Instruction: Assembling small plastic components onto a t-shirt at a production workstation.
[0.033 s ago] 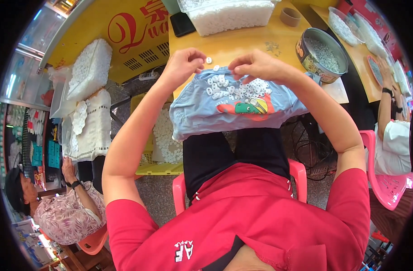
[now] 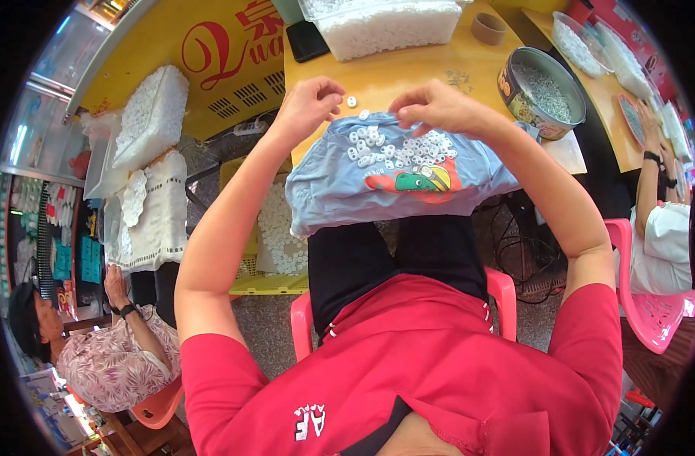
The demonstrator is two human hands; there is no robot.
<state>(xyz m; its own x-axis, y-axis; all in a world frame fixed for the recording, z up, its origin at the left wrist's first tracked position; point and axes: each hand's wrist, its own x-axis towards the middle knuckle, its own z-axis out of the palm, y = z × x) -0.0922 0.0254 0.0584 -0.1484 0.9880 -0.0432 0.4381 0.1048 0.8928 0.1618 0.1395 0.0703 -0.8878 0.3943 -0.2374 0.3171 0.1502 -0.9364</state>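
My left hand (image 2: 309, 106) is raised over the table's near edge, fingers curled in toward the thumb. My right hand (image 2: 437, 110) hovers above the far side of a light blue cloth (image 2: 324, 190), its fingers bent and close to the thumb. Whether either hand holds a small piece cannot be made out. On the cloth lies a spread heap of small white plastic pieces (image 2: 419, 152) with dark holes. Between my hands, one white piece (image 2: 352, 101) sits on the table and another (image 2: 364, 115) at the cloth's far edge. The cloth covers my lap and bears a green and orange cartoon print.
A clear bin (image 2: 393, 34) of white pieces stands at the back, beside a black phone (image 2: 308, 40). Small metal parts (image 2: 459, 78) lie near a round tin (image 2: 545, 95) holding more. A brown ring (image 2: 489, 28) stands behind. Co-workers sit left (image 2: 119, 349) and right (image 2: 663, 243).
My left hand has shifted slightly up and left, and my right hand slightly right. The cloth and the white pieces look the same.
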